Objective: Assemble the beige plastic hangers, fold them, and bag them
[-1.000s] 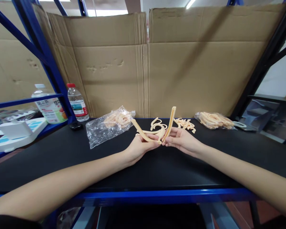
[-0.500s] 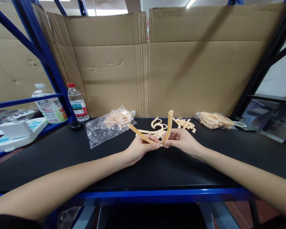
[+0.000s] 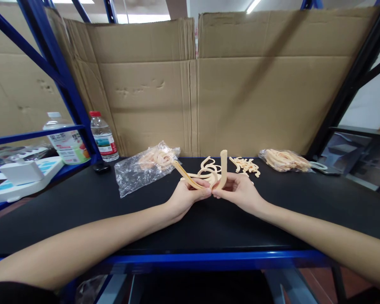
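My left hand [image 3: 189,196] is closed in a pinch on a beige, soft-looking strip [image 3: 183,172], whose end sticks up to the left and shows a darker groove. Between the fingers and thumb of my right hand [image 3: 242,193] is a beige strip [image 3: 223,164] standing nearly upright, its smooth side towards me. The fingertips of both hands meet above the black table. Whether the two lengths are one piece cannot be made out, since the fingers cover where they meet. Behind the hands lie looped beige strips [image 3: 208,165], partly hidden.
Several short beige pieces [image 3: 248,164] lie behind my right hand. A clear plastic bag [image 3: 134,175] with coiled strips is at the left, another bag [image 3: 283,160] at the right. A red-capped bottle [image 3: 104,139] stands back left. Cardboard [image 3: 145,88] walls the black table's [image 3: 228,228] rear.
The upright strip in my right hand has turned from its grooved side to its smooth side and shifted slightly left. The left strip's end has moved a little right. Both hands stay together.
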`<state>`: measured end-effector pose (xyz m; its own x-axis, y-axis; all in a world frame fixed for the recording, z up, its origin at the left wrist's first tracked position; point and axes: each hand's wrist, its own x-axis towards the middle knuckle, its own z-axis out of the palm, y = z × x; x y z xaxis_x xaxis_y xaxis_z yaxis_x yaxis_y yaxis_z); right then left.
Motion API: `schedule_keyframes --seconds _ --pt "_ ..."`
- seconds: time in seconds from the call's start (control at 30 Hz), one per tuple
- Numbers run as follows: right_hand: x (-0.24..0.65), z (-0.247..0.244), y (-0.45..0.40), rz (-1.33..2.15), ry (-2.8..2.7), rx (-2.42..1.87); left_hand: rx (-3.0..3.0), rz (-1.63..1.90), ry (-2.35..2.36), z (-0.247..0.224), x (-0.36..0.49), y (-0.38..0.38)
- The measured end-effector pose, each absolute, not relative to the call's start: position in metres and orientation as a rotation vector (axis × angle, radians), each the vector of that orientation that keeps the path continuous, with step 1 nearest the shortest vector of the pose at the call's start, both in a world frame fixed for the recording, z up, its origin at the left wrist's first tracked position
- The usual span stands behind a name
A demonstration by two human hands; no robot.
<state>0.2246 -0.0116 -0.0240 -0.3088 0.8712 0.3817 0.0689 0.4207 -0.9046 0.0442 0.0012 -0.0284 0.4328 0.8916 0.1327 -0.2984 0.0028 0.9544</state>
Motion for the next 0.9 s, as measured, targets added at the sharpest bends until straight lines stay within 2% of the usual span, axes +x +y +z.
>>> schedule_keyframes --seconds 0.2,0.37,0.53,0.7,0.8,0.9 --pt "0.227 -0.017 -0.007 1.105 -1.625 -0.819 1.164 1.04 0.688 -0.021 0.046 0.0" --pt "0.265 0.004 0.006 1.134 -1.632 -0.813 1.173 1.056 0.79 -0.013 0.038 0.003" --pt "0.307 0.016 0.021 1.0 -2.116 -1.021 1.149 1.051 0.851 -0.006 0.027 0.017" --pt "0.317 0.015 0.026 0.724 -2.423 -1.106 1.177 0.948 0.866 0.001 0.013 0.035" --pt "0.317 0.014 0.026 0.628 -2.513 -1.054 1.36 0.841 0.847 0.005 0.003 0.044" --pt "0.317 0.013 0.027 0.531 -2.558 -1.031 1.817 0.73 0.849 0.009 -0.004 0.049"
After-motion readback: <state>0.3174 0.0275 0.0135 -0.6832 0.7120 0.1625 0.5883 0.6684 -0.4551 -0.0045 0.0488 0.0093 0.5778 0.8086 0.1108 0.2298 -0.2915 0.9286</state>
